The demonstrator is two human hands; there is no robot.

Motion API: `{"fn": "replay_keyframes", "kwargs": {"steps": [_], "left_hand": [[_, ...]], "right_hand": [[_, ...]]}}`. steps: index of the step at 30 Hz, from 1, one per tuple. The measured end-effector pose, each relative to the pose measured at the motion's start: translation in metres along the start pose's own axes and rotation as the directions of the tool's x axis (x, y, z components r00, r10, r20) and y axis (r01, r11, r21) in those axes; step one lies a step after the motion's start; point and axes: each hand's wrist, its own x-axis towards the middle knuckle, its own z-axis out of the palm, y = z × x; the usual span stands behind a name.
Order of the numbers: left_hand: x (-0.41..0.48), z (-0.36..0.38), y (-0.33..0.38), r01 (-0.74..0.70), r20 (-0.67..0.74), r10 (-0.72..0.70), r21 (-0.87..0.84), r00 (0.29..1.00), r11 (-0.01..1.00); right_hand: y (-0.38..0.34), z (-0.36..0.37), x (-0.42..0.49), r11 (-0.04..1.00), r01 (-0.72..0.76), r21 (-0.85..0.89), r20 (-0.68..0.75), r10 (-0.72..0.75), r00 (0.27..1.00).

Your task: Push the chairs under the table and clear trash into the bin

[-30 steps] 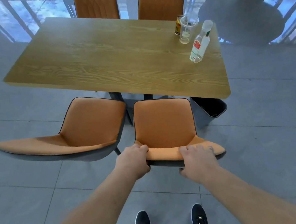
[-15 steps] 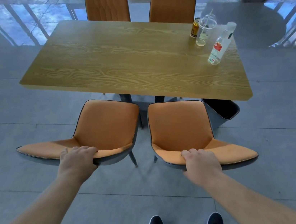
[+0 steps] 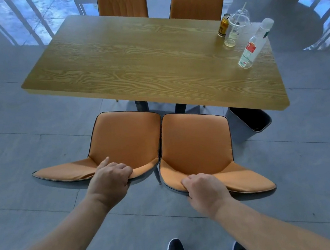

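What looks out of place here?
The near left chair and near right chair stand pulled out from the table. A can, plastic cup and bottle clutter its far right corner. Nothing looks spilled.

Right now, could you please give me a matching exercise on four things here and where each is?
1 left hand
2 right hand
3 bin
4 plastic bottle

a on the floor by the table's right corner
b gripping the back of the left near chair
c standing on the table near its right edge
d gripping the back of the right near chair

Pairs: 1-b, 2-d, 3-a, 4-c.
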Motion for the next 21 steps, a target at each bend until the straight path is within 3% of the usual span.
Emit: {"fn": "replay_keyframes", "kwargs": {"steps": [5,8,11,14,17,21], "left_hand": [[-0.005,0.005,-0.007,0.02,0.03,-0.021,0.025,0.999,0.999],[0.001,-0.003,0.004,0.127,0.151,-0.131,0.035,0.98,0.991],[0.011,-0.015,0.014,0.283,0.289,-0.276,0.018,0.917,0.959],[0.027,-0.032,0.027,0.448,0.459,-0.327,-0.183,0.826,0.875],[0.039,-0.045,0.039,0.536,0.454,-0.374,-0.305,0.809,0.787],[0.052,-0.07,0.059,0.521,0.375,-0.396,-0.337,0.838,0.784]], "right_hand": [[0.005,-0.005,-0.001,1.0,-0.013,-0.008,-0.009,0.013,1.0],[-0.002,-0.005,0.002,1.0,-0.03,-0.002,0.007,0.03,1.0],[-0.004,-0.004,0.004,0.994,-0.096,0.044,0.04,0.095,0.995],[0.0,-0.013,0.004,0.962,-0.191,0.197,0.091,0.176,0.98],[0.012,-0.033,0.003,0.932,-0.256,0.258,0.023,0.259,0.966],[0.027,-0.071,-0.008,0.94,-0.283,0.19,-0.112,0.307,0.945]]}}
